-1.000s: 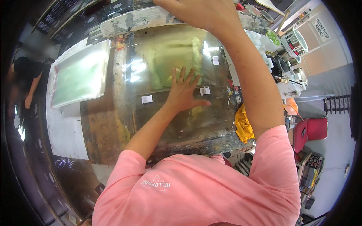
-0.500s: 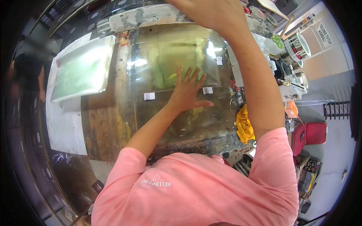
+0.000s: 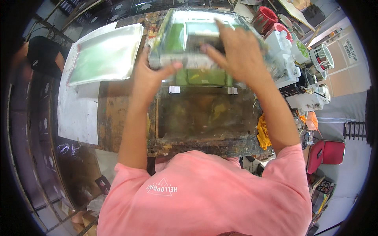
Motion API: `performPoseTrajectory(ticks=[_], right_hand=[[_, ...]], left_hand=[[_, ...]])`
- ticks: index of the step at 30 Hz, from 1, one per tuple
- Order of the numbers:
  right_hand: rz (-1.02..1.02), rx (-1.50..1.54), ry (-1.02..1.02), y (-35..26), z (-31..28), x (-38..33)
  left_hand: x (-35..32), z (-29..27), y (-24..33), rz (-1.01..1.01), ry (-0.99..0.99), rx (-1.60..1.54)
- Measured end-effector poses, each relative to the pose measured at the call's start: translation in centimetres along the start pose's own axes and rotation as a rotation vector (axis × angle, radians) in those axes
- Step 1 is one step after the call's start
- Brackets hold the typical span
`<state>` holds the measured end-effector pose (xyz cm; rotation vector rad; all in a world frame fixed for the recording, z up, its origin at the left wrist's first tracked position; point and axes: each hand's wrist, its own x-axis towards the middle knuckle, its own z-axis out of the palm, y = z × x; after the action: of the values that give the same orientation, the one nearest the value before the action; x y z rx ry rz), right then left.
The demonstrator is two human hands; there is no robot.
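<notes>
A screen printing frame (image 3: pixel 185 60) with a green mesh is tilted over the table's far part, blurred by motion. My left hand (image 3: pixel 151 76) is at its near left corner, fingers along the side and thumb across the front bar; some fingers are hidden. Above the frame's right part hovers my right hand (image 3: pixel 242 51), fingers apart and smeared. A dark brown bar-like thing (image 3: pixel 204 40) lies near that thumb, too blurred to name. Under the frame a clear plastic sheet (image 3: pixel 204 78) shows, with small white paper tabs (image 3: pixel 174 89) at its near edge.
A stack of clear plastic sheets (image 3: pixel 106 55) lies left on white paper (image 3: pixel 78 114). Paint tubs (image 3: pixel 321 55) and white containers (image 3: pixel 283 49) crowd the right side. A yellow cloth (image 3: pixel 263 131) hangs at the right edge. Another person (image 3: pixel 43 55) stands far left.
My left hand has lifted off the clear sheet and moved to the frame's corner. The frame has come into view over the sheet, and my right hand has come down and nearer.
</notes>
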<state>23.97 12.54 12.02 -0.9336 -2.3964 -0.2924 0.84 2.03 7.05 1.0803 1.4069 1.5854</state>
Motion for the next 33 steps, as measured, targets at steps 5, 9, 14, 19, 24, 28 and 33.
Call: performPoseTrajectory(ticks=[5, 9, 14, 19, 24, 28, 33], right_hand=[[-0.015, 0.2, -0.356, -0.4, 3.1, -5.8], [0.133, 0.364, -0.428, -1.6, 6.4, -10.1], [0.079, 0.204, -0.385, -2.2, 8.4, -11.1], [0.058, 0.142, -0.317, 2.3, 14.0, -6.0], [0.024, 0.079, -0.232, 8.8, 19.9, 1.4], [0.036, 0.189, -0.443, 12.2, 19.9, 5.9], [0.008, 0.176, -0.399, 13.4, 20.7, 8.4]], left_hand=[[-4.0, -1.5, -8.0, -0.125, -0.016, 0.459], [-5.1, -1.8, -11.4, 0.096, 0.041, 1.118], [-5.3, -2.1, -12.5, 0.107, 0.026, 1.124], [-5.5, -2.6, -13.1, 0.143, 0.023, 1.083], [-5.1, -2.6, -12.9, 0.198, 0.03, 1.07], [-4.9, -2.9, -13.4, 0.299, 0.057, 1.054], [-5.2, -2.6, -13.4, 0.301, 0.057, 0.929]])
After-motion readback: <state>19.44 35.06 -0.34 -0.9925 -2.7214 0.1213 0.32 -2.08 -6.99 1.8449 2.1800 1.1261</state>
